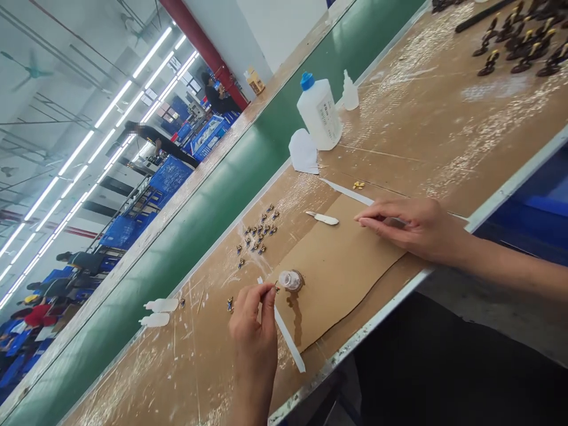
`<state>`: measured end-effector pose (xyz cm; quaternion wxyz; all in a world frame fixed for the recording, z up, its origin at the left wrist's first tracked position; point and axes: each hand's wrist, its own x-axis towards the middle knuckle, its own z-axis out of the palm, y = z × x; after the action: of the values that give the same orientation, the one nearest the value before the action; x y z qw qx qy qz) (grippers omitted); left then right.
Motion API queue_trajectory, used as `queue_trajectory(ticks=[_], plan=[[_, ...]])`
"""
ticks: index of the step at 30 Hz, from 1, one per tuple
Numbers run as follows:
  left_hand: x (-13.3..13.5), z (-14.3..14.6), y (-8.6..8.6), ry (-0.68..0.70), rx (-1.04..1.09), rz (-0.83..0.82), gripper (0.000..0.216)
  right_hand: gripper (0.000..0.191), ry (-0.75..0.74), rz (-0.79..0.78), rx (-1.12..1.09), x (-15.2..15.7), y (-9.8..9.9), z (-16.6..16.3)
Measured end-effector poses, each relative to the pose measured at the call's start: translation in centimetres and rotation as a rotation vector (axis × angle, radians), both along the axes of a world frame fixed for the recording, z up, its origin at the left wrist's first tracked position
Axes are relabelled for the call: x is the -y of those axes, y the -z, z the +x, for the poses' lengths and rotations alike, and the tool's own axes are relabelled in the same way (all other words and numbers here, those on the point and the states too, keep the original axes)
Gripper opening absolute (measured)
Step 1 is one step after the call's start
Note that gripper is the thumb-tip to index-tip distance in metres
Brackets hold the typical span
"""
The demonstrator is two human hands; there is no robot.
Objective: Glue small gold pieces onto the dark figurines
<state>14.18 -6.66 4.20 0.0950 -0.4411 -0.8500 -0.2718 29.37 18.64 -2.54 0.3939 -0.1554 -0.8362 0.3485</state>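
Left hand: the thumb and forefinger of the left hand [255, 313] are closed on a small dark piece [277, 288], which is held just beside the jar, over the side of the cardboard.
Right hand: the right hand [412, 231] is poised over the cardboard's opposite end, toward the worktop's near edge, thumb and forefinger brought nearly together; whether anything is gripped between them cannot be told.
Cardboard: a brown sheet of cardboard [341, 269] is laid at the near edge of the worktop [390, 139], flanked at its two ends by white strips [289, 340].
Jar: a small clear jar [290, 280] is stood on the cardboard, a dark wet-looking stain [297, 322] spread beside it.
Knife: a white-handled knife [326, 219] is laid at the cardboard's far edge, yellow bits [358, 185] seen near it.
Figures: small blue-and-yellow figures [257, 231] are clustered between the cardboard and the worktop's far edge; dark figures [526, 50] are grouped at the upper right corner.
Label: printed lines are carried by the blue-capped bottle [319, 112] near the far edge, too small to be read.
Plain bottles: a nozzle bottle [350, 94] is stood beside it; two small white bottles [157, 312] are laid farther left along the far edge.
Background: co-workers [162, 142] are seen beyond a green panel [213, 207].
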Motion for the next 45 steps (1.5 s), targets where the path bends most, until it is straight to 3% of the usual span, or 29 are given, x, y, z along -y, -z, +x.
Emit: queue_trajectory(ticks=[15, 30, 34, 37, 39, 43, 45], plan=[[-2.3, -1.7, 0.1, 0.025, -0.103, -0.208, 0.016, 0.017, -0.040, 0.009, -0.092, -0.1, -0.2, 0.3], [-2.6, -1.8, -0.2, 0.060, -0.114, -0.270, 0.014, 0.017, -0.053, 0.021, -0.088, -0.3, 0.0, 0.2], [-2.6, -1.1, -1.0, 0.047, -0.077, -0.254, 0.014, 0.015, -0.040, 0.041, -0.120, -0.3, 0.1, 0.2], [-1.7, 0.1, -1.7, -0.079, -0.032, -0.180, 0.015, 0.015, -0.035, 0.049, -0.136, -0.2, 0.0, 0.3], [-0.4, 0.8, -1.7, -0.243, 0.016, -0.107, 0.018, 0.015, -0.022, 0.050, -0.132, -0.1, -0.2, 0.5], [3.4, 1.3, 0.3, -0.707, 0.222, 0.064, 0.029, 0.013, 0.002, 0.026, -0.122, 0.1, -0.4, 0.7], [5.2, 1.3, 1.9, -0.829, 0.347, 0.161, 0.035, 0.012, -0.003, 0.012, -0.130, 0.2, -0.3, 0.7]])
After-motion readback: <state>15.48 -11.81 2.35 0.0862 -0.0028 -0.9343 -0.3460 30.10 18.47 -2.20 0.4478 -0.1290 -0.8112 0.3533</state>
